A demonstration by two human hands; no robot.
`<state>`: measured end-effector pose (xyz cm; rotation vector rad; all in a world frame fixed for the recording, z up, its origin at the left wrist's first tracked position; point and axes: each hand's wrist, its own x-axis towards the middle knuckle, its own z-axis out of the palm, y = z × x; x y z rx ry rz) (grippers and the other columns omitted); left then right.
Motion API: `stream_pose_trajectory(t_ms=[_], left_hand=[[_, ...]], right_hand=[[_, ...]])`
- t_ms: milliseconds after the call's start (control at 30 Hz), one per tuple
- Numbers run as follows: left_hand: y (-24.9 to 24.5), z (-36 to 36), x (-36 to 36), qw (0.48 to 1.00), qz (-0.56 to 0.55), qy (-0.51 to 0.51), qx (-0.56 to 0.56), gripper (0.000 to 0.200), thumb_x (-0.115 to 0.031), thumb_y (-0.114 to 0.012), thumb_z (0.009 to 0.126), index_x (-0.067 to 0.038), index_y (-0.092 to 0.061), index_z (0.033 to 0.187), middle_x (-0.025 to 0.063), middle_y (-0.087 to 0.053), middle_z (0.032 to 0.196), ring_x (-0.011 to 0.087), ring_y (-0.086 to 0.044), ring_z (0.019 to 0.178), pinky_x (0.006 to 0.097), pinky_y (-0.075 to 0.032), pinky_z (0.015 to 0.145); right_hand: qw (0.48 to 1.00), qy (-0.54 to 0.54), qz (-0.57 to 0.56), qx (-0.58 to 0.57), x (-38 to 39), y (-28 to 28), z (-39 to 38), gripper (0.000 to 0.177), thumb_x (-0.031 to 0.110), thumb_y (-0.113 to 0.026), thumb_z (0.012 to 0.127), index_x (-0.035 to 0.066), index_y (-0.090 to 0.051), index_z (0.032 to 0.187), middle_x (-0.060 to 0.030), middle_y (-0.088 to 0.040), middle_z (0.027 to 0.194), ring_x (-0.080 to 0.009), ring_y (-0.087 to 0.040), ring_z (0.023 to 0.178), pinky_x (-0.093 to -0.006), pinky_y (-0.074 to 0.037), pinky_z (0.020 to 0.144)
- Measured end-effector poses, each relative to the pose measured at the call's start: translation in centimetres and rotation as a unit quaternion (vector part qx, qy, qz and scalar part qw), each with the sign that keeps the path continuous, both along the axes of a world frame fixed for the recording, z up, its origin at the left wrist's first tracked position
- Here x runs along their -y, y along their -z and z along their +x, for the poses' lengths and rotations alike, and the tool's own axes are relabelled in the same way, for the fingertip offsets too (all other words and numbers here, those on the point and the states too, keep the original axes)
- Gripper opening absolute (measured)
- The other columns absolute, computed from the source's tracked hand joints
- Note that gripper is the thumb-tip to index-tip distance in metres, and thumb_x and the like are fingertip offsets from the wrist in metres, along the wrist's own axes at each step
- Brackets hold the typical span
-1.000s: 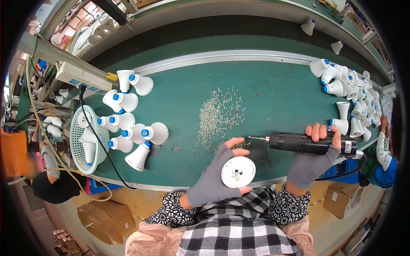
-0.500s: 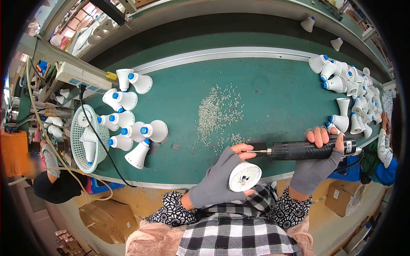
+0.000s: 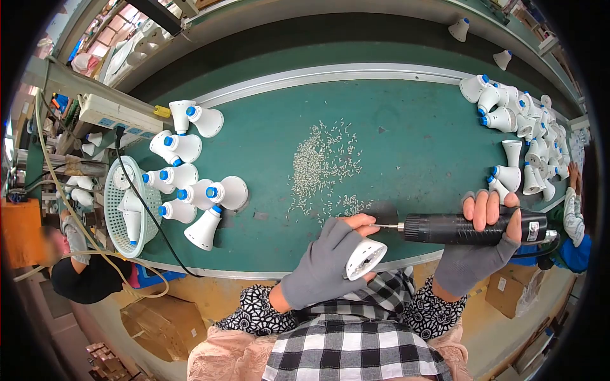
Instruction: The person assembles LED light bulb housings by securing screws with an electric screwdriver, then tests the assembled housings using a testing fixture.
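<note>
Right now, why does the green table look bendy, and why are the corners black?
In the head view, a fisheye lens curves the long green work belt and its silver metal rail; the black corners are the lens's round edge. Light is even; the scattered small silver screws look sharp; white plastic lamp housings at the right rim look squeezed.

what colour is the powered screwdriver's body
Black. It shows best in the head view, where the right hand grips the screwdriver.
</note>
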<state>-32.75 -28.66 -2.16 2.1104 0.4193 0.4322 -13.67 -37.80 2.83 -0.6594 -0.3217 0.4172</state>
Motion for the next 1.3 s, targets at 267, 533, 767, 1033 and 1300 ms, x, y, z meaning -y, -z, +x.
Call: stream_pose_trajectory(t_ms=[267, 533, 767, 1033, 1300], left_hand=[[0.0, -0.1, 0.0, 1.000, -0.006, 0.000, 0.002, 0.067, -0.014, -0.084, 0.066, -0.003, -0.055, 0.125, 0.0130, -0.048, 0.131, 0.0311, -0.054, 0.116, 0.0370, -0.052, 0.091], [-0.1, -0.1, 0.0, 1.000, -0.017, 0.004, -0.011, 0.066, -0.013, -0.083, 0.066, -0.003, -0.056, 0.125, 0.0126, -0.047, 0.131, 0.0303, -0.055, 0.115, 0.0366, -0.052, 0.091], [-0.1, -0.1, 0.0, 1.000, -0.014, 0.003, -0.020, 0.066, -0.012, -0.083, 0.066, -0.003, -0.056, 0.125, 0.0123, -0.047, 0.131, 0.0302, -0.055, 0.116, 0.0369, -0.051, 0.092], [0.0, -0.1, 0.1, 0.999, -0.039, 0.009, -0.027, 0.067, -0.014, -0.084, 0.066, -0.004, -0.055, 0.126, 0.0128, -0.047, 0.131, 0.0303, -0.054, 0.118, 0.0373, -0.051, 0.093], [1.8, -0.6, 0.6, 0.943, -0.320, -0.085, 0.020, 0.058, -0.014, -0.075, 0.075, -0.005, -0.052, 0.128, 0.0098, -0.048, 0.129, 0.0187, -0.053, 0.117, 0.0289, -0.045, 0.094]], right_hand=[[1.000, -0.013, 0.024, 0.014, 0.1, 0.1, -0.1, 0.020, 0.023, -0.052, 0.096, 0.009, -0.046, 0.109, -0.0006, -0.040, 0.074, -0.0111, -0.042, 0.063, -0.0295, -0.038, 0.068], [0.999, -0.025, 0.038, 0.011, 0.2, 0.2, -0.1, 0.019, 0.022, -0.052, 0.096, 0.008, -0.047, 0.107, -0.0006, -0.042, 0.074, -0.0117, -0.043, 0.064, -0.0299, -0.037, 0.068], [1.000, 0.003, 0.012, 0.028, 0.1, 0.2, -0.4, 0.022, 0.024, -0.053, 0.095, 0.008, -0.046, 0.108, -0.0017, -0.045, 0.075, -0.0118, -0.045, 0.062, -0.0304, -0.039, 0.067], [0.998, -0.010, 0.006, 0.055, 0.0, 0.3, -0.6, 0.026, 0.026, -0.055, 0.093, 0.008, -0.046, 0.110, -0.0020, -0.047, 0.075, -0.0116, -0.046, 0.062, -0.0300, -0.039, 0.066], [0.998, 0.046, 0.018, 0.048, 0.8, -0.2, -0.3, 0.024, 0.026, -0.055, 0.094, 0.007, -0.049, 0.108, -0.0011, -0.045, 0.074, -0.0116, -0.046, 0.063, -0.0303, -0.038, 0.066]])
